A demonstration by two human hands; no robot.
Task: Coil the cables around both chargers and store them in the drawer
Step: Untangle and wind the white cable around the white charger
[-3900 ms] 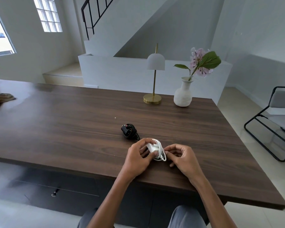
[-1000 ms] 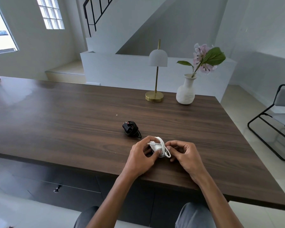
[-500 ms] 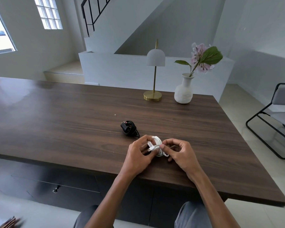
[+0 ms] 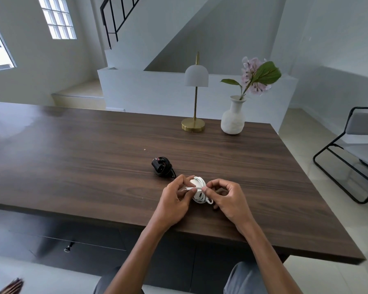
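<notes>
A white charger (image 4: 198,190) with its white cable wound round it sits between my hands, just above the dark wooden table (image 4: 94,166). My left hand (image 4: 174,200) grips the charger's left side. My right hand (image 4: 225,197) pinches the cable's loose end across the front of the coil. A black charger (image 4: 161,166) with its black cable coiled round it lies on the table just beyond my left hand. Below the table's near edge, on the left, is a dark drawer front with a small knob (image 4: 68,249), closed.
A gold-based lamp (image 4: 193,124) and a white vase (image 4: 232,122) with a pink flower stand at the table's far right. A black-framed chair (image 4: 353,158) stands on the floor to the right. My knees show under the near edge.
The loose end of the white cable has been drawn across the front of the coil by my right hand. The black charger has not moved.
</notes>
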